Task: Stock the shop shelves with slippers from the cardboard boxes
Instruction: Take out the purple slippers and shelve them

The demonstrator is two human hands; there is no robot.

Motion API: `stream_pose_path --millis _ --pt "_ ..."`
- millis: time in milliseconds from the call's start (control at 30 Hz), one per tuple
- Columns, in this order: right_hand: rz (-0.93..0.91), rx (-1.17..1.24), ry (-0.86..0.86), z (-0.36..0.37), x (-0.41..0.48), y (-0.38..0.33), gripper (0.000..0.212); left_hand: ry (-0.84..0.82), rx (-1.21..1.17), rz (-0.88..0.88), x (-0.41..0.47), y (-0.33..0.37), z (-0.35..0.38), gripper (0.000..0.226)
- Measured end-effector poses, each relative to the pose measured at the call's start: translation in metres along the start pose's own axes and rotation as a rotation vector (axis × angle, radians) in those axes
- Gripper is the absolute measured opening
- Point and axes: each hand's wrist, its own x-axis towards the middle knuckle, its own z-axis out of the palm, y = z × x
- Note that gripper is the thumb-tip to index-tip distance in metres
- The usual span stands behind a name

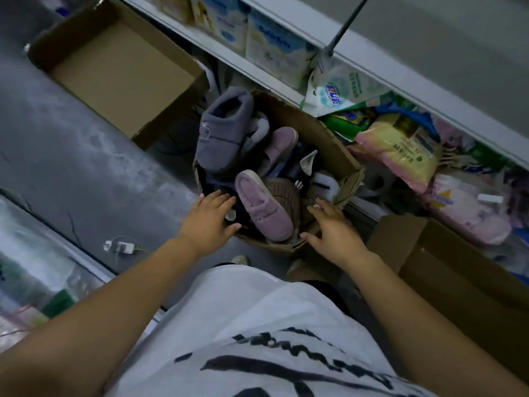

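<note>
A cardboard box (pixel 323 133) full of slippers stands on the floor against the shelving. A grey slipper (pixel 223 133) leans on its far left rim. A mauve slipper (pixel 264 207) lies sole-side at the near end, and another mauve one (pixel 282 144) sits deeper in. My left hand (pixel 209 222) rests on the box's near left rim with its fingers spread and fairly straight. My right hand (pixel 333 233) touches the near right rim, fingers extended, holding nothing.
An empty open cardboard box (pixel 120 67) sits at the upper left on the grey floor. Another cardboard box (pixel 446 270) lies at the right. The low shelf (pixel 400 144) holds packets and bags. A white power strip (pixel 123 247) lies on the floor.
</note>
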Motion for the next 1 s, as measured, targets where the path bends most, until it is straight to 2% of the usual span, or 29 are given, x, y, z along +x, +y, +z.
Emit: stream_pose_path --millis 133,300,400,533,600,733,833,1000 --pt "0.061 0.036 -0.056 -0.018 0.042 0.014 0.069 -0.068 -0.048 -0.059 0.020 0.003 0.022 0.070" --pt "0.088 0.191 -0.108 -0.031 0.113 0.029 0.060 -0.187 -0.103 -0.103 0.048 0.013 0.048 0.056" --pt "0.110 0.241 -0.155 -0.041 0.168 0.041 0.055 -0.213 -0.150 -0.191 0.065 0.017 0.058 0.050" --pt "0.049 0.220 -0.157 -0.057 0.245 0.046 0.058 -0.262 -0.242 -0.304 0.098 0.029 0.057 0.045" --pt "0.024 0.218 -0.167 -0.060 0.284 0.043 0.051 -0.267 -0.274 -0.362 0.111 0.033 0.061 0.044" --pt "0.027 0.201 -0.211 -0.055 0.346 0.040 0.049 -0.169 -0.333 -0.388 0.114 0.036 0.088 0.037" --pt "0.063 0.190 -0.195 -0.048 0.379 0.037 0.051 -0.109 -0.377 -0.407 0.112 0.035 0.101 0.056" --pt "0.210 0.272 -0.159 -0.023 0.413 0.038 0.057 -0.072 -0.487 -0.485 0.113 0.031 0.117 0.064"
